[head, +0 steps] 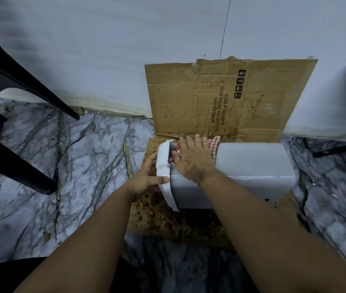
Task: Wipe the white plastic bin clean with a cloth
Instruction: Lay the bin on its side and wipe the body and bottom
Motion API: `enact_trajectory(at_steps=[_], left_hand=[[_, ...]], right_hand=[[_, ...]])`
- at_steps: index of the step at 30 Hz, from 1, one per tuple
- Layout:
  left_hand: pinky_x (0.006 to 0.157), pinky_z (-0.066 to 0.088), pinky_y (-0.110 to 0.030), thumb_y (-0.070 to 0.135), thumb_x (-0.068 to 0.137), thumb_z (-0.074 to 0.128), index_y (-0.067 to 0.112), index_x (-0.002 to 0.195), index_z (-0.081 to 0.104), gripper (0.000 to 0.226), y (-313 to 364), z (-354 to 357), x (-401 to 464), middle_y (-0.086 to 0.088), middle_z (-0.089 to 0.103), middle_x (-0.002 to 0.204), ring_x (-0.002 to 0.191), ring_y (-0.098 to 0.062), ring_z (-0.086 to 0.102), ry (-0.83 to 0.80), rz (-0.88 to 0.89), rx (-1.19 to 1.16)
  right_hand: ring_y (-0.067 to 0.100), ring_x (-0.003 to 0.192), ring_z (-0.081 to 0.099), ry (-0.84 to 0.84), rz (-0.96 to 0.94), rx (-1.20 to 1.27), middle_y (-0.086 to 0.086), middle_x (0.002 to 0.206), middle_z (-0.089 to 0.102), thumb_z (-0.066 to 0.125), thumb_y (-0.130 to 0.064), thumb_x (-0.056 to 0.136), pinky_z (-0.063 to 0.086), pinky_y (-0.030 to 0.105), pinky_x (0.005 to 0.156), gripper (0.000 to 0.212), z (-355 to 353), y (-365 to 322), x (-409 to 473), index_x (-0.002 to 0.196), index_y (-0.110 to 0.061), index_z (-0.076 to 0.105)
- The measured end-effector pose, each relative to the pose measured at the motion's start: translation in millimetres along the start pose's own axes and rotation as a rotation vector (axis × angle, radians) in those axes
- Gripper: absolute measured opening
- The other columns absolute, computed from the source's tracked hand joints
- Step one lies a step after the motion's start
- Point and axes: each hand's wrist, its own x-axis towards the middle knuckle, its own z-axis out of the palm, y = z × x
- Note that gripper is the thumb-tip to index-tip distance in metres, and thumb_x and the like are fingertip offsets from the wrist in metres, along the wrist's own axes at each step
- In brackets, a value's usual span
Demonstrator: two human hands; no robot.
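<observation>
Pressing down on a red-and-white checked cloth [214,144], the right hand [191,159] lies flat with its fingers stretched out straight, so nothing is really clutched there, the cloth is just pinned under the palm against the top side of the white plastic bin [252,172]. The cloth pokes out from under the fingers on the far side and a bit on the left near the bin's mouth. The left hand [146,178] is wrapped around the bin's lid [163,166] at the left end, thumb on the near face and fingers curled round the left side of it, so that one's got a proper hold. The bin itself is lying on its side, lid end pointing left and its base to the right, sitting on a flattened piece of cardboard [168,220] that's covered in brown spots. The far half of that cardboard is folded up against the pale wall [104,49], with black printed text and handling symbols on it. Around it is a grey marble-pattern floor [62,155]. Off to the left stands a black plastic chair [9,102], legs on the floor, well apart from the bin. On the far right there's some dark frame [341,148], can't tell what it belongs to.
</observation>
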Motion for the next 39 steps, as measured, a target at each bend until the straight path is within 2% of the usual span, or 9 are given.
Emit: enact_trajectory(at_steps=[4, 8, 11, 14, 17, 20, 26, 32, 39], left_hand=[[0.086, 0.060, -0.051, 0.007, 0.076, 0.083, 0.044, 0.148, 0.035, 0.094, -0.9, -2.5, -2.8, 0.007, 0.047, 0.145, 0.125, -0.025, 0.057, -0.018, -0.015, 0.010], [0.090, 0.059, -0.052, 0.014, 0.073, 0.082, 0.048, 0.147, 0.035, 0.094, 0.1, -2.8, -1.9, 0.004, 0.049, 0.145, 0.126, -0.024, 0.057, -0.036, -0.027, 0.014], [0.089, 0.059, -0.051, 0.015, 0.072, 0.083, 0.049, 0.147, 0.034, 0.096, -1.0, -2.5, -0.2, 0.003, 0.048, 0.146, 0.126, -0.024, 0.057, -0.026, -0.028, 0.009], [0.089, 0.058, -0.054, 0.023, 0.068, 0.087, 0.054, 0.145, 0.035, 0.098, -2.7, -3.6, 1.0, 0.004, 0.048, 0.146, 0.127, -0.026, 0.056, -0.027, -0.018, 0.041], [0.090, 0.058, -0.055, 0.021, 0.070, 0.086, 0.054, 0.144, 0.037, 0.095, -3.5, -5.0, 1.7, 0.004, 0.047, 0.146, 0.127, -0.027, 0.056, -0.020, -0.014, 0.040], [0.089, 0.059, -0.053, 0.018, 0.073, 0.085, 0.054, 0.143, 0.038, 0.091, -3.6, -5.5, 2.0, 0.004, 0.047, 0.146, 0.126, -0.027, 0.057, -0.025, -0.016, 0.034], [0.090, 0.059, -0.051, 0.025, 0.067, 0.088, 0.058, 0.143, 0.035, 0.098, -3.3, -4.1, 4.6, 0.003, 0.046, 0.147, 0.128, -0.028, 0.055, -0.035, -0.039, 0.026], [0.088, 0.059, -0.047, 0.026, 0.067, 0.087, 0.056, 0.145, 0.035, 0.099, -2.3, -3.1, 4.7, 0.004, 0.049, 0.147, 0.129, -0.026, 0.055, -0.018, -0.051, -0.007], [0.078, 0.060, -0.038, 0.014, 0.080, 0.080, 0.049, 0.148, 0.034, 0.090, 1.3, -0.6, 5.3, 0.002, 0.050, 0.146, 0.126, -0.024, 0.057, -0.012, -0.017, 0.008]], right_hand=[[0.031, 0.151, 0.014, -0.024, -0.141, 0.034, 0.006, 0.163, 0.021, 0.019, -0.073, 0.093, 0.007, 0.052, 0.123, 0.079, -4.6, 42.2, -12.5, 0.156, -0.026, 0.017], [0.035, 0.145, 0.029, 0.003, 0.094, -0.021, 0.007, 0.154, 0.039, 0.016, -0.088, 0.080, 0.010, 0.054, 0.122, 0.098, -15.6, 85.3, -18.8, 0.153, -0.023, 0.029], [0.038, 0.142, 0.033, 0.007, 0.147, -0.053, 0.011, 0.147, 0.046, 0.015, -0.086, 0.083, 0.010, 0.055, 0.122, 0.096, -14.9, 66.8, -12.7, 0.149, -0.019, 0.034], [0.039, 0.141, 0.034, 0.012, 0.059, -0.030, 0.013, 0.147, 0.046, 0.009, -0.084, 0.083, 0.013, 0.058, 0.120, 0.097, -2.4, 26.2, -3.8, 0.149, -0.016, 0.032], [0.037, 0.144, 0.030, 0.034, 0.022, 0.076, 0.012, 0.151, 0.042, 0.023, -0.074, 0.090, 0.010, 0.054, 0.122, 0.084, 1.9, 10.0, 6.3, 0.150, -0.015, 0.031], [0.031, 0.147, 0.025, 0.009, -0.076, 0.140, 0.010, 0.158, 0.032, 0.032, -0.071, 0.093, 0.009, 0.049, 0.122, 0.083, -3.2, 33.9, 1.8, 0.154, -0.016, 0.024], [0.029, 0.139, 0.038, 0.015, -0.080, -0.048, 0.005, 0.152, 0.042, 0.012, -0.086, 0.078, 0.019, 0.050, 0.120, 0.100, -6.9, 54.8, -2.9, 0.152, -0.021, 0.029], [0.028, 0.124, 0.050, 0.030, -0.107, -0.014, 0.002, 0.140, 0.055, 0.023, -0.073, 0.093, 0.035, 0.046, 0.109, 0.074, -4.5, 16.8, 28.1, 0.145, -0.024, 0.041], [0.028, 0.116, 0.055, 0.073, -0.002, -0.015, 0.005, 0.129, 0.061, 0.017, -0.070, 0.095, 0.037, 0.047, 0.108, 0.072, -5.7, 78.1, 5.8, 0.140, -0.022, 0.046]])
